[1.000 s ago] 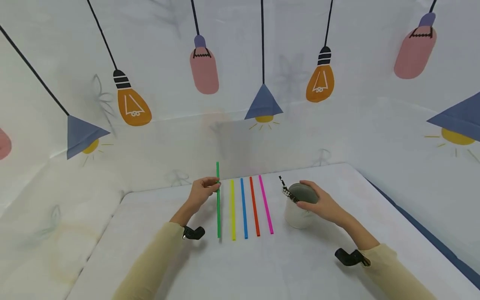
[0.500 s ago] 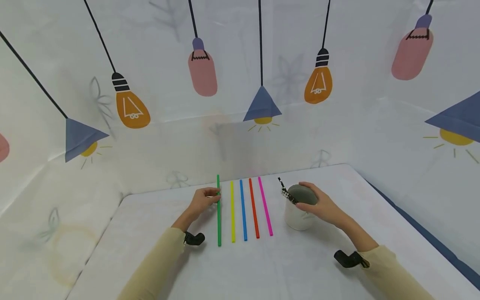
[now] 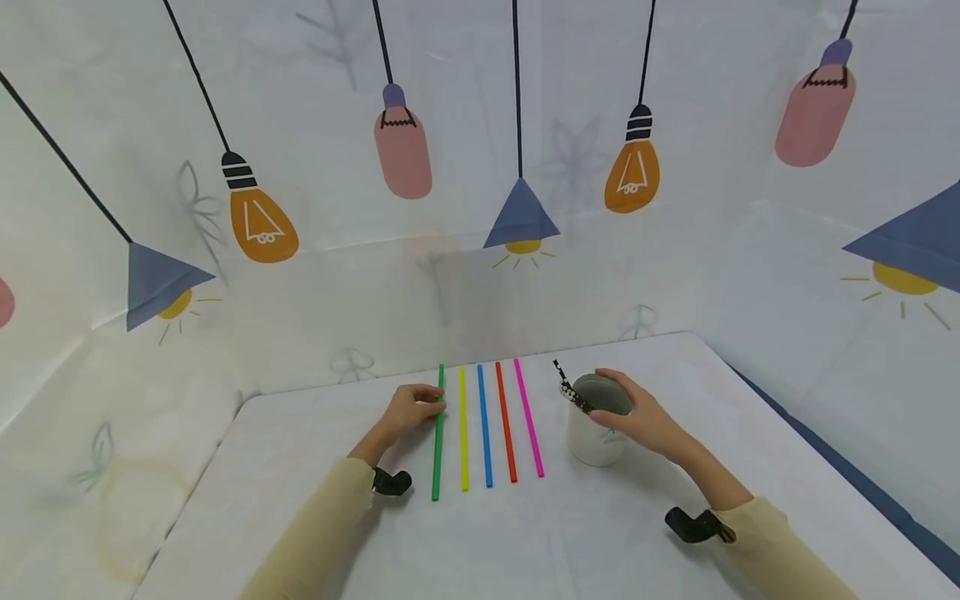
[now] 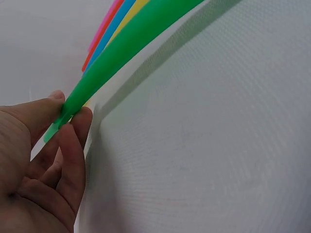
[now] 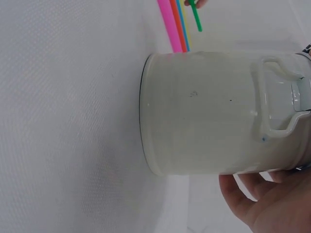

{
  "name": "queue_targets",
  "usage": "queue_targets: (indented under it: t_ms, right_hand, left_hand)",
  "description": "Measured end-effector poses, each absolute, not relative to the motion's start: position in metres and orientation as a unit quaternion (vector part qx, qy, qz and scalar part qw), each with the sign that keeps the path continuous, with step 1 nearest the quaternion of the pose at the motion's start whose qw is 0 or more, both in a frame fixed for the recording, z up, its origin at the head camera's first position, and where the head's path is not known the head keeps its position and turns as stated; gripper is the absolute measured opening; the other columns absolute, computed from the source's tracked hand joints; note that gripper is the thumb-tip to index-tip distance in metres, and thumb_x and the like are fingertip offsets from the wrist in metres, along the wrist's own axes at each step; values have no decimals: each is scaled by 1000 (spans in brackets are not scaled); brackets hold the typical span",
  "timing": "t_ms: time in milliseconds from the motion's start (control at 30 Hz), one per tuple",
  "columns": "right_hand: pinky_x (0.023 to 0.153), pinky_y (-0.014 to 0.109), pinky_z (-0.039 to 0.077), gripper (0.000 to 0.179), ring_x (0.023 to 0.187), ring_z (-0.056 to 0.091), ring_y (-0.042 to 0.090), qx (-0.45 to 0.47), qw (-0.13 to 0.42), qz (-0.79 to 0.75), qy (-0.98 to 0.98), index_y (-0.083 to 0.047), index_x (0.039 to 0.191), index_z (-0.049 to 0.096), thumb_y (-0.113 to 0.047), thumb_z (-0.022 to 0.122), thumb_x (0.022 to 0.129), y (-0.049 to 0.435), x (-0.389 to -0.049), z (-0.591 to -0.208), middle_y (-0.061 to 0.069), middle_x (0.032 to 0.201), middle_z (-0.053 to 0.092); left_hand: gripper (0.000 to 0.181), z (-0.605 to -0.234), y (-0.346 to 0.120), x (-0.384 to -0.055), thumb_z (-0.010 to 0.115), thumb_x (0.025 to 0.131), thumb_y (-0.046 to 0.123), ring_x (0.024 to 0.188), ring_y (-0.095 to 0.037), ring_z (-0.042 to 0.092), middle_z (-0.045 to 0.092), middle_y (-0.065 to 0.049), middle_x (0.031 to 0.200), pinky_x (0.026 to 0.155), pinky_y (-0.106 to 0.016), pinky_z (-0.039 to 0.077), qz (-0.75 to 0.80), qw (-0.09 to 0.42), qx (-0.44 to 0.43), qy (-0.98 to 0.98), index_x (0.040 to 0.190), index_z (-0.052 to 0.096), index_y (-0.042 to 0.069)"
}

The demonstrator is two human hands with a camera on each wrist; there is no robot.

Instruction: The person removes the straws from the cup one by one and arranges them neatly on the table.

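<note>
My left hand pinches a green straw between thumb and fingers near its far end. In the left wrist view the green straw casts a shadow on the white surface; whether it touches there I cannot tell. To its right lie a yellow straw, a blue straw, a red straw and a pink straw, roughly in a row. My right hand grips the rim of an upright white canister. A side handle shows in the right wrist view.
A black-and-white patterned strip sticks up at the canister's rim beside my right thumb. The white table ends at a wall with printed lamps. Blue edging runs along the right side.
My left hand has lowered the green straw from a raised position down beside the yellow one. My right hand keeps its hold on the canister. The view has shifted slightly.
</note>
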State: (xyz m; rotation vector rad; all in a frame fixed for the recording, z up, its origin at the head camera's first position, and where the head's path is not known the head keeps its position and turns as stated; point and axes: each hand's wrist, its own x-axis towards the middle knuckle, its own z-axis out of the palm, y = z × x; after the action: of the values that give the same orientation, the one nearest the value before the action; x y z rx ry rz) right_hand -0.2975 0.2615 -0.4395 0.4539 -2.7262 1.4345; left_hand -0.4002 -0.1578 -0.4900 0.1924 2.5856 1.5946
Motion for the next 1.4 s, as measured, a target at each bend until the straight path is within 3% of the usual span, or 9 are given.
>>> queue_targets:
  t_ms: [733,1400]
  right_hand:
    - [95,71,31,77,137,28,43,148,25,467,-871,-19,152,31,-41,70,89,261,-294,-442,15,153,31]
    - [94,70,34,76,134,31,43,146,32,474,-868,-17,152,33,-36,71,89,257,-290,-438,17,152,33]
  left_hand:
    - [31,-488,-143,-400,76,86,17,57,-18,60,67,-8,98,53,-29,52,485,58,43,871,112,67,2]
    - [31,-489,-146,-402,75,87,19,61,-17,62,66,-7,98,54,-28,51,478,67,43,875,112,67,3]
